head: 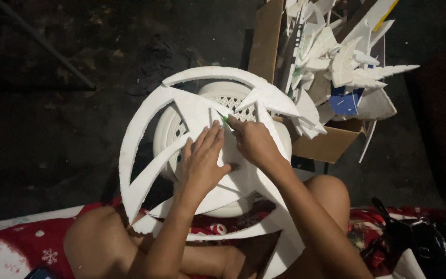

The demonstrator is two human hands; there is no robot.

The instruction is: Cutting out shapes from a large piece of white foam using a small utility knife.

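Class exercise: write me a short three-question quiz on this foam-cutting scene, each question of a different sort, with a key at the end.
1. True or false: the left hand lies flat on the white foam cutout.
2. What does the right hand hold? A) a green-tipped tool B) a paintbrush C) a tape roll
3. Fill in: the cardboard box beside the work is full of white foam ____.

Key
1. True: its fingers are spread over the foam.
2. A: the green-tipped tool meets the foam near the white plastic stool underneath.
3. Offcuts.
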